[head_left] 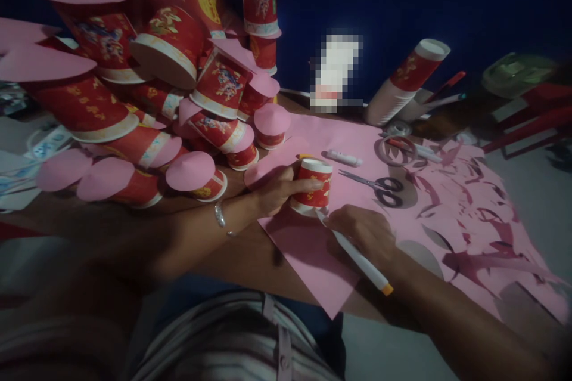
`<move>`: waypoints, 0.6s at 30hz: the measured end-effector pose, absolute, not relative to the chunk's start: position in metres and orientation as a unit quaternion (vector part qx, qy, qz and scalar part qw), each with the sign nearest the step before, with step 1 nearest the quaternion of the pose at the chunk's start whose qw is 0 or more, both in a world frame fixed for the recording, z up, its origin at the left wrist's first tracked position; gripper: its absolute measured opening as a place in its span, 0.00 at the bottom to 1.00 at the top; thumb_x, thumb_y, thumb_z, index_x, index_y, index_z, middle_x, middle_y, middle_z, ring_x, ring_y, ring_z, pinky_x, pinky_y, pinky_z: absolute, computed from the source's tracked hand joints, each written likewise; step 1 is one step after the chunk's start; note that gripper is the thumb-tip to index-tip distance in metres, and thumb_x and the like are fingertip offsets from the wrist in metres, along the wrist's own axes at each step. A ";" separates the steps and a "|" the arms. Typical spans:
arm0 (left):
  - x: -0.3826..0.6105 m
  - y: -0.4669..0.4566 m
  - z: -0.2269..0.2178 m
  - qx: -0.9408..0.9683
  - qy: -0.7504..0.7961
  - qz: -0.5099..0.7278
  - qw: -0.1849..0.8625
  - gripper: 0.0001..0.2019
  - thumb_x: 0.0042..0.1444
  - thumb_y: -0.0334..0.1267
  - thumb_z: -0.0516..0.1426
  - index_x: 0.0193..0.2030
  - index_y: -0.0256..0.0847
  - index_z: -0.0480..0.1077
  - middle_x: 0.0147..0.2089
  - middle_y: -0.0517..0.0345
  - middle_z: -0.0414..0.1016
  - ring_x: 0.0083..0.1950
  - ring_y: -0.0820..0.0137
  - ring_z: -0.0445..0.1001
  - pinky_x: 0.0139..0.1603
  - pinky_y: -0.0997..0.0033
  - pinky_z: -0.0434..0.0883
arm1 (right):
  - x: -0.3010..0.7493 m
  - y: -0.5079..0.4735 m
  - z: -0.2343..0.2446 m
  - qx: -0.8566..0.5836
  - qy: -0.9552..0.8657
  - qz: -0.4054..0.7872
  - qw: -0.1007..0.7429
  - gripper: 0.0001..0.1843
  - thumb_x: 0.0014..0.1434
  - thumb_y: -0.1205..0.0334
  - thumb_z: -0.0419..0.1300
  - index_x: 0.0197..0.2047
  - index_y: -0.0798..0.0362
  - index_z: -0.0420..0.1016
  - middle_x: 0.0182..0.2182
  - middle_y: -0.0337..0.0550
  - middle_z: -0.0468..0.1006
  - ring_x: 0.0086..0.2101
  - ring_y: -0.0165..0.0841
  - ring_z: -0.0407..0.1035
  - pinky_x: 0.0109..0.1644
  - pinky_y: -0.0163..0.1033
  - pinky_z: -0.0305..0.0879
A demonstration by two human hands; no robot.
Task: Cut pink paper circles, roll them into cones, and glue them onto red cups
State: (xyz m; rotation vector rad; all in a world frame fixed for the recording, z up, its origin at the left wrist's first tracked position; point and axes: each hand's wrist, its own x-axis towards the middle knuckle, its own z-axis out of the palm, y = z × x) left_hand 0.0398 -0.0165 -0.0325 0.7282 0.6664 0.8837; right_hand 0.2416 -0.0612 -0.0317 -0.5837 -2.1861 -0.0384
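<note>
Closest to me is the person's striped shirt [223,342], its button band running down the front, right up against the edge of the brown table [218,265]. Over on the left, a heap of red patterned paper cups [107,41] leans and piles up, many of them topped with pink paper cones [107,180]. Just beside the heap comes the left forearm, a silvery bracelet [219,214] at the wrist. The left hand [274,191] is closed around a single red cup [310,195], a digit laid across its front; the cup stands near the middle of the table, pale band downward, over a pink sheet [308,250]. Behind it lies a short white tube [344,158]. The right hand [364,232] grips a white marker [364,259], its orange end pointing back toward the person and its tip at the cup's lower edge; whether it touches the paper I can't tell. Farther right lie dark-handled scissors [386,186], blades toward the cup, then a roll of tape [395,150]. Behind the tape leans a tall stack of cups [413,68]. Curled pink scraps [482,214] cover the table's right end, and a red stool [536,107] stands beyond.
</note>
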 end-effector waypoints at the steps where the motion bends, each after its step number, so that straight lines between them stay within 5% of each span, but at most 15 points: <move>1: 0.040 -0.017 -0.033 0.338 0.309 0.410 0.789 0.26 0.47 0.38 0.72 0.52 0.39 0.71 0.43 0.53 0.79 0.44 0.65 0.78 0.49 0.61 0.74 | 0.242 -0.061 -0.031 -0.232 -0.874 -0.011 0.426 0.10 0.61 0.74 0.63 0.44 0.53 0.72 0.28 0.37 0.79 0.26 0.29 0.73 0.29 0.35 0.69; 18: 0.041 -0.016 -0.033 0.333 0.296 0.415 0.793 0.25 0.48 0.37 0.71 0.52 0.39 0.70 0.43 0.53 0.78 0.42 0.66 0.78 0.48 0.61 0.74 | 0.238 -0.059 -0.016 -0.247 -0.870 -0.012 0.427 0.11 0.59 0.77 0.62 0.40 0.52 0.71 0.26 0.36 0.78 0.23 0.28 0.72 0.26 0.33 0.67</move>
